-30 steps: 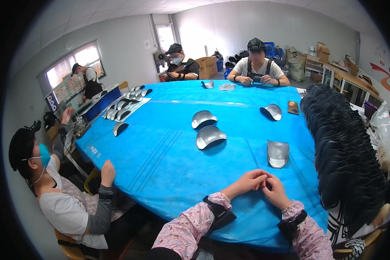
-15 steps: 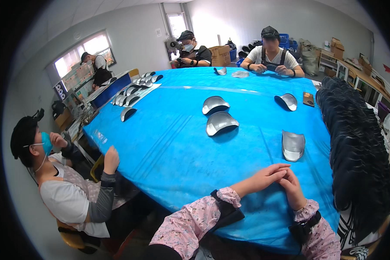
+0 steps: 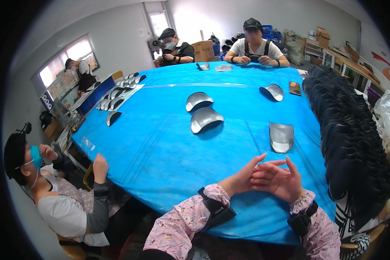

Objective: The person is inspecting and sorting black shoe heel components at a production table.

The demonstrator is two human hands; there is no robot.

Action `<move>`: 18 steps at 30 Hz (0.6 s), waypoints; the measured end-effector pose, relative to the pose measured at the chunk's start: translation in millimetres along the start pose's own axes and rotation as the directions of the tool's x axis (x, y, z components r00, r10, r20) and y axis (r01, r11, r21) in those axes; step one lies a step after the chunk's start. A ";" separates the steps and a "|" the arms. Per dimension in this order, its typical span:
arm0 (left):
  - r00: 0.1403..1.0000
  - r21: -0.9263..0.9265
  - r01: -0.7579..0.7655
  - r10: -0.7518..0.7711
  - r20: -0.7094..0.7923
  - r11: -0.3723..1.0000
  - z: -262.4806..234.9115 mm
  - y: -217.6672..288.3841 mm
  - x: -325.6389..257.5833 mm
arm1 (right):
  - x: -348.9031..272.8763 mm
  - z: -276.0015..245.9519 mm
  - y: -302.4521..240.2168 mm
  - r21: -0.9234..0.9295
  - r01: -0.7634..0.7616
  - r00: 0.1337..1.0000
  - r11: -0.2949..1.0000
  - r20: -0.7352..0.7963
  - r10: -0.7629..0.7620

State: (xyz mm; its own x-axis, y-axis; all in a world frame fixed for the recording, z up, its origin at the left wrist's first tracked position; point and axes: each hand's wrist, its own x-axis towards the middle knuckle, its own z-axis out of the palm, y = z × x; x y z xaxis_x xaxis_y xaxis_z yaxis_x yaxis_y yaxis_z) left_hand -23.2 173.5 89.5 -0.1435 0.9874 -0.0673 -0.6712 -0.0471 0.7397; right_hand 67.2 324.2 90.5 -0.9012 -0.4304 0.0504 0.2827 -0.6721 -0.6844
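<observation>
My left hand (image 3: 242, 177) and my right hand (image 3: 282, 182) meet above the near right part of the table. Their fingers are loosely laced together, stretched rather than curled, with the thumbs apart. Neither holds an object. Just beyond them lies a curved grey shell-like piece (image 3: 281, 138) with a pale near end. Farther left, two more such pieces sit close together, the nearer grey piece (image 3: 206, 120) in front of the farther one (image 3: 199, 101). Another curved piece (image 3: 272, 92) rests toward the far right, beside a phone (image 3: 295, 89).
Blue sheeting (image 3: 160, 160) covers the table. Tall rows of stacked black curved pieces (image 3: 351, 143) line its right edge. At the far left, several grey pieces (image 3: 115, 93) lie grouped. One co-worker (image 3: 65, 190) sits at my left; two more (image 3: 177, 50) sit across, and another person stands behind.
My hands have gone from resting one over the other to loosely laced fingers with the thumbs raised. The whole view has shifted slightly; the grey pieces stay where they were on the table.
</observation>
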 end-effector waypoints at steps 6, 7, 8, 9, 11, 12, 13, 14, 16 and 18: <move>0.981 -0.002 0.144 -0.143 -0.129 0.990 -4.8 -15.2 9.3 | 0.7 -8.7 4.1 0.058 -0.128 0.985 0.990 0.120 0.120; 0.982 0.017 0.147 -0.144 -0.120 0.989 -7.5 -13.8 8.0 | 1.8 -14.1 5.1 0.048 -0.127 0.987 0.991 0.107 0.122; 0.983 0.036 0.150 -0.145 -0.110 0.988 -8.8 -12.7 6.7 | 2.4 -16.4 6.0 0.048 -0.127 0.987 0.991 0.107 0.121; 0.983 0.036 0.150 -0.145 -0.109 0.988 -8.0 -12.5 6.2 | 3.0 -17.7 7.1 0.037 -0.118 0.988 0.992 0.107 0.114; 0.967 0.037 0.145 -0.133 -0.219 0.989 -3.5 -15.6 7.2 | 0.1 -17.8 8.8 0.026 -0.107 0.990 0.994 0.092 0.104; 0.968 0.035 0.148 -0.138 -0.212 0.988 -10.6 -20.0 8.1 | 0.3 -16.0 8.4 0.001 -0.101 0.990 0.995 0.101 0.101; 0.976 0.026 0.145 -0.138 -0.169 0.989 -17.5 -22.4 7.0 | 1.2 -13.8 7.5 -0.024 -0.097 0.989 0.995 0.114 0.099; 0.982 0.018 0.141 -0.138 -0.126 0.990 -22.4 -25.4 7.5 | 1.1 -12.7 6.7 -0.023 -0.096 0.989 0.995 0.111 0.098; 0.973 0.066 0.150 -0.135 -0.187 0.987 -19.6 -27.6 12.3 | -0.8 -12.0 5.4 -0.109 -0.096 0.989 0.989 0.099 0.107; 0.961 0.113 0.167 -0.136 -0.240 0.980 -5.8 -23.1 15.2 | -3.8 -14.6 5.4 -0.122 -0.092 0.992 0.988 0.070 0.101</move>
State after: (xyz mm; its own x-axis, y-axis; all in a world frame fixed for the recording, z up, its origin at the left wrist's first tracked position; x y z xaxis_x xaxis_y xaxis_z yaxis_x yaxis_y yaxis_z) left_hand -14.1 188.7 67.5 -0.2213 0.9191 -0.3260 -0.5993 0.1356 0.7889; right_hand 67.4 330.9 75.9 -0.8429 -0.5371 0.0322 0.3221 -0.5516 -0.7695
